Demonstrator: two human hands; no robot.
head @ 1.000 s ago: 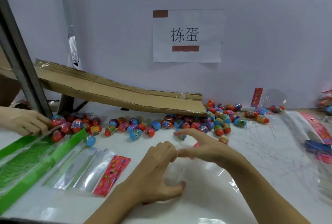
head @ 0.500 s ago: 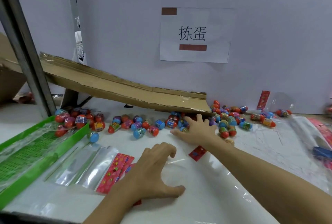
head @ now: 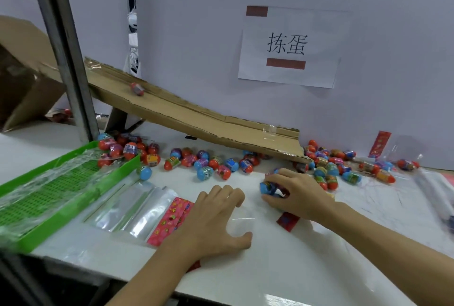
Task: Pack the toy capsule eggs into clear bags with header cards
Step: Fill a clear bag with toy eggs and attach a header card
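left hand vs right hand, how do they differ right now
The left hand lies spread on a clear bag on the table, fingers arched, gripping nothing. The right hand is farther out, near the egg pile, its fingers curled round a blue capsule egg and apparently more eggs behind it. The left hand is beside the stack of empty bags; the right sits just above a red header card. Both are bare and low over the white table.
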